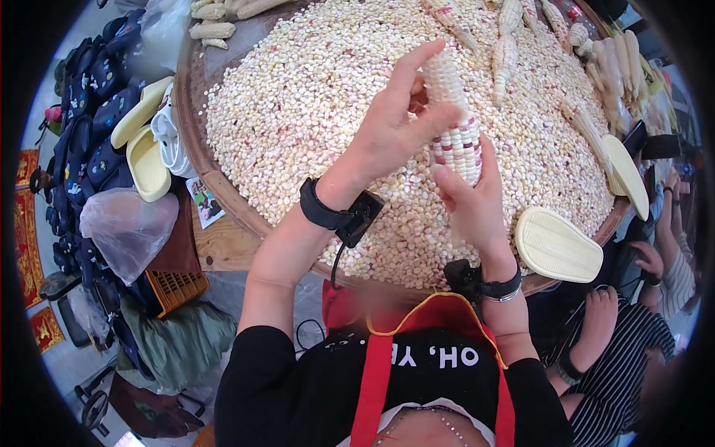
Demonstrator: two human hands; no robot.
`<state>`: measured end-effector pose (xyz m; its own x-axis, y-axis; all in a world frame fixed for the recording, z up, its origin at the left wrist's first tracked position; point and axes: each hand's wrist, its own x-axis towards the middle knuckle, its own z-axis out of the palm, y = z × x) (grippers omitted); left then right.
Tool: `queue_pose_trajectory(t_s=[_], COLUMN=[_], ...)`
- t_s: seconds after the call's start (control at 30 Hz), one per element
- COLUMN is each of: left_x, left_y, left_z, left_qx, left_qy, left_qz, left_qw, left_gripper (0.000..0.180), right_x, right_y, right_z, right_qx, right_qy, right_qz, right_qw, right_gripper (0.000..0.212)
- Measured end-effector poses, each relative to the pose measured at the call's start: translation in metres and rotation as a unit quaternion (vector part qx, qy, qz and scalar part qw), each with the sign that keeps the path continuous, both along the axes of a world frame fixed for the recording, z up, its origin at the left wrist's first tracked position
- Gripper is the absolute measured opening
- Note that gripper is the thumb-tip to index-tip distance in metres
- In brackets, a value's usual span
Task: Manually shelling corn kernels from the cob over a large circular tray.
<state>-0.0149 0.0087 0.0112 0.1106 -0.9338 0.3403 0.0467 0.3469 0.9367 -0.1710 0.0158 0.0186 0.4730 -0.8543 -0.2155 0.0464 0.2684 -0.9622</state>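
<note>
An ear of corn [456,147] stands out over a wide round tray [195,123] of loose kernels [298,127]. Its upper end is bare cob, while rows of white and dark red kernels cover the lower part. From the left, my left hand [395,123] has its thumb pressed across the middle of the ear and its index finger reaching up beside the bare end. My right hand [477,201] is wrapped round the lower, kernel-covered end, thumb in front. Both wrists wear black straps with small devices. Fingers behind the ear are hidden.
Stripped cobs [505,59] lie on the kernels at the far side. A pale yellow sole-shaped pad [558,244] rests at the tray's right edge. Yellow slippers [149,164] and dark footwear [104,134] are left. Another person's hand [596,320] is at lower right.
</note>
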Motion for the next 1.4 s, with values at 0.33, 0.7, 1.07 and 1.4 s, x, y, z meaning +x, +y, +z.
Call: queue_pose_trajectory(t_s=[0.33,0.7,1.07,1.4], left_x=[-0.002,-0.008,-0.012,-0.006], left_y=[0.003,0.005,0.003,0.003], left_z=[0.002,0.008,0.001,0.005], left_qx=[0.048,0.063,-0.039,0.01], left_qy=[-0.115,-0.044,-0.108,-0.057], left_qz=[0.047,0.032,0.091,0.084], left_qw=[0.991,0.996,0.989,0.995], left_gripper=[0.056,0.057,0.061,0.053], right_x=[0.0,-0.001,-0.003,-0.004], right_y=[-0.001,-0.003,-0.003,-0.004], right_z=[-0.001,-0.015,-0.019,-0.017], right_qx=[-0.024,-0.137,-0.264,-0.226], right_qy=[0.044,0.052,0.147,0.062], right_qz=[-0.006,-0.011,-0.044,-0.028], right_qw=[0.999,0.989,0.952,0.972], right_gripper=[0.063,0.065,0.066,0.067])
